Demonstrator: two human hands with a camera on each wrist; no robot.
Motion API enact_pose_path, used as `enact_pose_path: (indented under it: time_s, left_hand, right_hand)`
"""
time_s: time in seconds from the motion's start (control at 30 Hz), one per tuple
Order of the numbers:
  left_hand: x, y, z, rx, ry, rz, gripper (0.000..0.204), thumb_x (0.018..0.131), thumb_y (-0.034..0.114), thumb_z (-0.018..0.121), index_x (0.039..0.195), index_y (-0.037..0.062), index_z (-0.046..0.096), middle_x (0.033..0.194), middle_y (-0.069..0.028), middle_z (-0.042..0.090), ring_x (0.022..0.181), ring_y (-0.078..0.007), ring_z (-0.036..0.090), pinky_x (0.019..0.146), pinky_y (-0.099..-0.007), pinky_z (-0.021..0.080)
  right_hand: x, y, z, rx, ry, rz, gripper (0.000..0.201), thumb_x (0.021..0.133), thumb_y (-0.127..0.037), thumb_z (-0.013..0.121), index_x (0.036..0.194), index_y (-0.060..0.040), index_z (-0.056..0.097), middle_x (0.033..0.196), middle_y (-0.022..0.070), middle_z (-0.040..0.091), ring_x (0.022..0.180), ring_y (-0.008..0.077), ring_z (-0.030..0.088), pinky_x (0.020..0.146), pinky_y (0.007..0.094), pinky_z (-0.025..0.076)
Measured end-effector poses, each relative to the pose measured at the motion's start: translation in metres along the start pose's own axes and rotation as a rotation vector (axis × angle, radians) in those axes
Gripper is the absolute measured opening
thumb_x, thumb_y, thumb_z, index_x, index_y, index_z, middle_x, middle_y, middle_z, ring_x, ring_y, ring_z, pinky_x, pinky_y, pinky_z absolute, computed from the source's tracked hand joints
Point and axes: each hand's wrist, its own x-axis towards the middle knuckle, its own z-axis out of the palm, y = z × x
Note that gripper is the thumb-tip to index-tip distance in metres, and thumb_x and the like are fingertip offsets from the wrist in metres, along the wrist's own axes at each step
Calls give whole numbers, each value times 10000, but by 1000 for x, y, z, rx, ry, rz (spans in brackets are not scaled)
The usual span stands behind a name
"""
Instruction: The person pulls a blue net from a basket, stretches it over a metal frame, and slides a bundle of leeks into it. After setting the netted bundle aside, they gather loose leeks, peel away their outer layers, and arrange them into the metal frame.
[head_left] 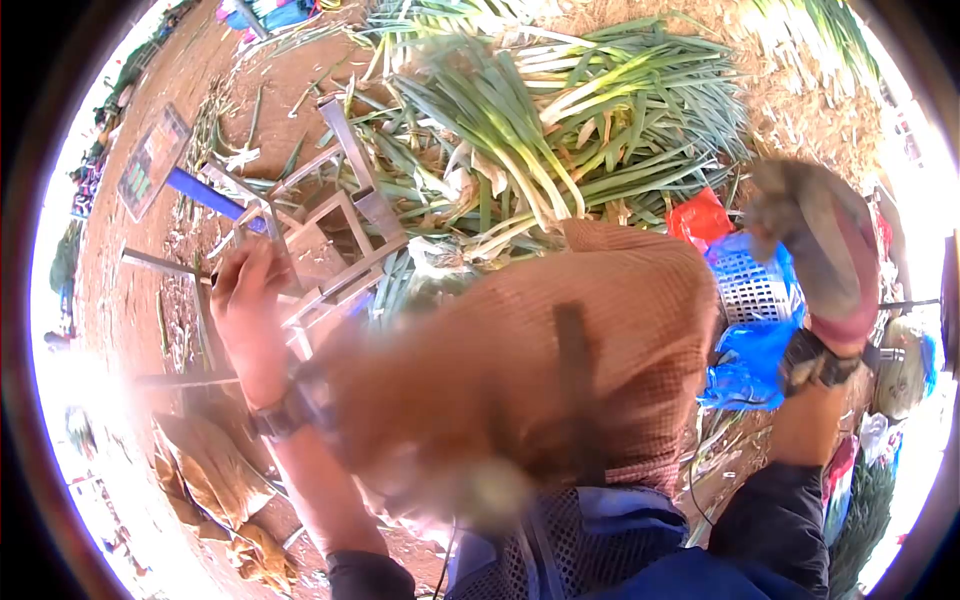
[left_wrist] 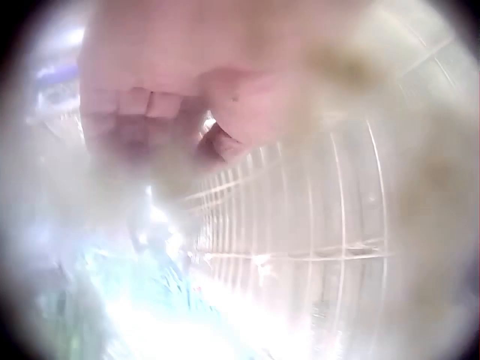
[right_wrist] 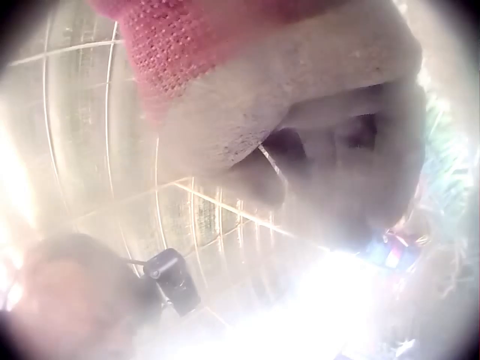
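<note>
My bare left hand (head_left: 250,315) is raised beside a metal frame (head_left: 350,225) with a blue post (head_left: 215,195). Its fingers are loosely bent in the left wrist view, and no object shows in them. My right hand (head_left: 825,240), in a grey glove with a pink cuff (right_wrist: 180,52), hangs over the right side near a blue plastic bag (head_left: 745,365). The gloved fingers (right_wrist: 360,165) curl loosely, with nothing visible in them. Green leeks (head_left: 500,110) lie heaped on the ground ahead. Brown checked cloth (head_left: 640,300) fills the middle, partly blurred.
A white plastic basket (head_left: 755,298) and a red bag (head_left: 700,218) sit beside the blue bag. A flat panel (head_left: 152,165) tops the blue post. Brown sheeting (head_left: 210,470) lies at lower left. More leeks (head_left: 820,40) lie at far right.
</note>
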Motion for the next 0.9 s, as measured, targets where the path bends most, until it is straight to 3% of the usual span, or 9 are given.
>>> enact_pose_path:
  time_s: [0.17, 0.23, 0.33, 0.37, 0.43, 0.5, 0.57, 0.77, 0.9]
  left_hand:
    - [11, -6, 109, -158, -333, -99, 174, 978, 176, 657, 1061, 37, 723, 916, -77, 737, 759, -158, 684, 734, -300, 554]
    - [14, -36, 138, -100, -372, -232, 164, 967, 162, 650, 1034, 31, 722, 877, -73, 731, 717, -143, 659, 730, -286, 547]
    - [-2, -113, 162, 185, -342, -100, 210, 978, 203, 597, 920, 21, 687, 784, -52, 664, 687, -136, 603, 684, -272, 500]
    - [1, -91, 174, -64, -319, -613, 213, 974, 201, 596, 918, 14, 682, 792, -58, 664, 689, -139, 605, 682, -268, 500]
    - [-12, -140, 180, 20, -180, -588, 208, 979, 175, 594, 967, -15, 679, 826, -66, 678, 741, -144, 631, 719, -281, 524]
    - [-16, -158, 182, 73, -269, -583, 165, 970, 111, 607, 1014, -34, 673, 869, -80, 695, 781, -142, 643, 737, -278, 527]
    - [-10, -153, 189, 43, -335, -566, 151, 961, 77, 613, 1033, -42, 670, 885, -88, 701, 794, -141, 647, 745, -275, 528]
    - [2, -147, 195, 231, -407, -701, 163, 942, 20, 633, 1078, -64, 661, 929, -106, 718, 840, -138, 658, 800, -278, 537]
    - [-6, -162, 183, 300, -441, -539, 158, 938, 22, 647, 1074, -55, 670, 930, -90, 717, 819, -115, 640, 757, -246, 509]
  right_hand:
    - [114, 57, 66, 243, -23, 0, 447, 1034, -361, 529, 1260, 9, 640, 1050, 143, 709, 901, 180, 685, 758, 300, 554]
    - [166, 121, 84, 142, 15, 167, 482, 985, -426, 596, 1218, -9, 665, 1015, 115, 712, 886, 159, 679, 755, 291, 546]
    - [224, 256, 95, -173, -38, 327, 461, 924, -436, 690, 1078, -2, 716, 898, 107, 731, 827, 177, 693, 753, 311, 549]
    - [234, 302, 98, -323, -10, 379, 532, 882, -469, 705, 1146, -8, 698, 961, 169, 729, 892, 238, 703, 795, 347, 547]
    - [254, 397, 104, -545, -20, 482, 759, 762, -565, 761, 1312, -57, 633, 1060, 249, 718, 1014, 387, 691, 893, 444, 531]
    - [260, 402, 111, -718, -37, 552, 881, 750, -552, 781, 1444, -82, 512, 1173, 261, 681, 1105, 406, 653, 947, 453, 514]
    - [273, 445, 116, -777, -60, 622, 1116, 687, -641, 813, 1461, 37, 380, 1449, 299, 481, 1308, 404, 515, 1085, 435, 438]
    - [256, 509, 201, -964, -39, 632, 1256, 638, -525, 884, 1572, -50, 192, 1532, 247, 360, 1417, 404, 365, 1160, 527, 298]
    - [250, 535, 220, -1025, 71, 614, 1137, 682, -416, 851, 1551, -40, 221, 1504, 256, 386, 1380, 411, 409, 1134, 514, 342]
